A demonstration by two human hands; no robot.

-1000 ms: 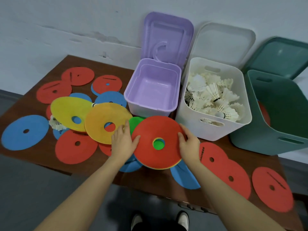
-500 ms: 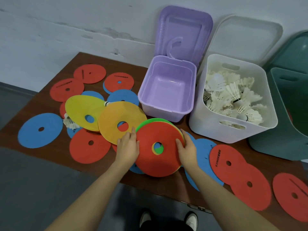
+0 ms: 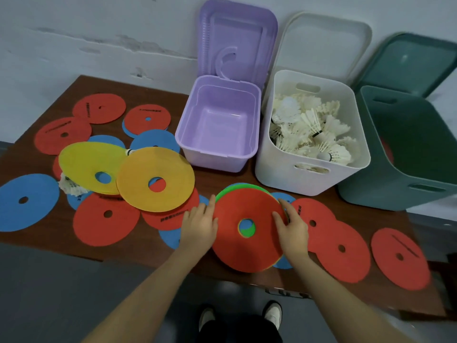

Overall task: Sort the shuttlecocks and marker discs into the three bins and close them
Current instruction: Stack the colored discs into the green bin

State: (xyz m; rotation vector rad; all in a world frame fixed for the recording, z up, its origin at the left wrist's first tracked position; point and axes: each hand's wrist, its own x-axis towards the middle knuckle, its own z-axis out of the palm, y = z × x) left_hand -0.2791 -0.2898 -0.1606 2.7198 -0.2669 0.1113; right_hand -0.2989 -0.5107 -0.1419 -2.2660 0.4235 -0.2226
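While you are squaring the stack, you are working just in front of the purple bin (image 3: 217,125).
Disc stack (image 3: 247,229): lying flat between both hands.
Left hand (image 3: 199,225): fingers straight, pressing its left rim.
Right hand (image 3: 291,225): fingers curled, gripping its right rim.
Nearer hand: neither; stack is centred.

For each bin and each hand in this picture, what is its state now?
Purple bin: lid open, nothing inside.
White bin: lid open, holds shuttlecocks.
Green bin: lid open, something red inside.
Left hand: resting at the left edge of the red disc stack.
Right hand: fingers on the stack's right edge.
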